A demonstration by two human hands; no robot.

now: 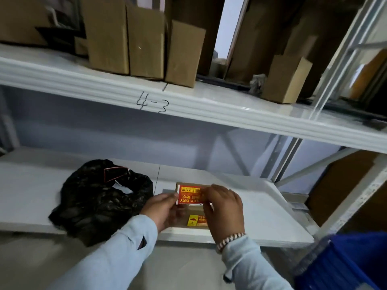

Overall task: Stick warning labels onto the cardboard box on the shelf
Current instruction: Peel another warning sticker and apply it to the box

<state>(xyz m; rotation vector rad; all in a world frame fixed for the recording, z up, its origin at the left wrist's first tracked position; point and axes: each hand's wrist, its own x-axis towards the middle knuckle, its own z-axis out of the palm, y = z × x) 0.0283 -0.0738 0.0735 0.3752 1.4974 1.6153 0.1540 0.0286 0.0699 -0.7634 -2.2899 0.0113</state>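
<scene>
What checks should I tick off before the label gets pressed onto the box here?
1. Label held by both hands: ok, left hand and right hand pinch its ends.
2. Label over the box: ok.
3. Clear of the yellow label already on the box: ok.
4. Backing peeled off: cannot tell.
5. Bag clear of the box: ok, it lies to the left.

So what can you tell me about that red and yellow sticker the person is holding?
The red and yellow label is a small rectangular sheet, glossy like paper or film. Seen upside down, it reads "DRY" in yellow, with further yellow characters and a row of small symbols. It is held flat just above the cardboard box on the lower shelf. The left hand pinches its left edge; the right hand covers its right end.
</scene>
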